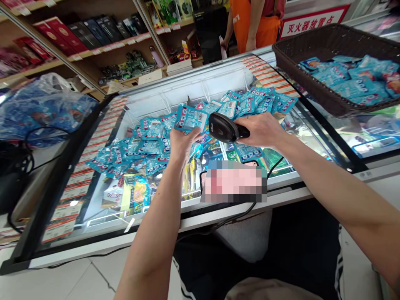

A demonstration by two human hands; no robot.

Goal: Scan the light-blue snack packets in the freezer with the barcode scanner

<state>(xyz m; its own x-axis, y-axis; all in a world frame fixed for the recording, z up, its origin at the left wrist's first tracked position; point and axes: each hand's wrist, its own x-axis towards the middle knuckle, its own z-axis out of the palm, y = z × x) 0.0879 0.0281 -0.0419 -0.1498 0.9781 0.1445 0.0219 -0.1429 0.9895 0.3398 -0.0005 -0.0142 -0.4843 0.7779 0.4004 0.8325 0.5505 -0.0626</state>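
Observation:
My left hand (pixel 182 143) pinches a small blue snack packet (pixel 191 118) and holds it up over the glass freezer lid (pixel 103 208). My right hand (pixel 264 130) grips a black barcode scanner (pixel 225 128) whose head points at the packet, a few centimetres to its right. Under both hands several more blue packets (pixel 146 143) lie spread across the glass.
A dark wicker basket (pixel 325 46) with blue packets stands at the back right. A plastic bag of blue packets (pixel 43 108) lies at the left, beside black cables (pixel 18 166). A person in an orange apron (pixel 254 23) stands behind the freezer. Shelves of boxed goods (pixel 81 37) line the back.

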